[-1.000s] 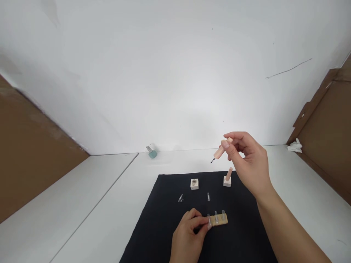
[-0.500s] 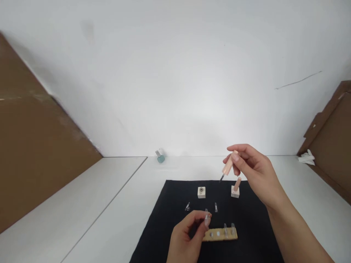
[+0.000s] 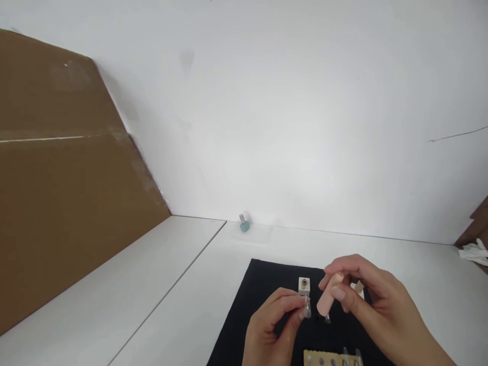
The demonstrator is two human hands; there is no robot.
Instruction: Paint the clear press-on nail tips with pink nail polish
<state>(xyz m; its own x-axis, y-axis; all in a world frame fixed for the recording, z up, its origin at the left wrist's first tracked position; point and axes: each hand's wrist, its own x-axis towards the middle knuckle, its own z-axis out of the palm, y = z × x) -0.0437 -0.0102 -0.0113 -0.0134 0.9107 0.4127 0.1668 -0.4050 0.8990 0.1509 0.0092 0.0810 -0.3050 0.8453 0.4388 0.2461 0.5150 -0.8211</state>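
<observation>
Between thumb and fingertips, my left hand (image 3: 272, 323) pinches a clear false nail tip (image 3: 308, 308). My right hand (image 3: 371, 300) is closed on a pale pink nail polish brush cap (image 3: 329, 296), tilted with its lower end just right of that nail tip. I cannot make out the bristles. Behind the left fingertips stands an uncapped white nail polish bottle (image 3: 304, 285). A second bottle with a pink cap (image 3: 359, 287) is partly hidden by my right hand. Another clear tip (image 3: 327, 319) lies below the brush cap.
Black cloth (image 3: 244, 305) covers part of the white table (image 3: 183, 284). At the bottom edge is a tan strip (image 3: 316, 357) with upright clear tips (image 3: 345, 356). A teal bottle (image 3: 244, 226) stands by the wall. Brown board (image 3: 76, 188) rises at left; crumpled white tissue (image 3: 474, 252) lies right.
My right hand has brought the brush cap down and close to the nail tip in my left hand. The view has shifted, so the table things sit lower and farther right.
</observation>
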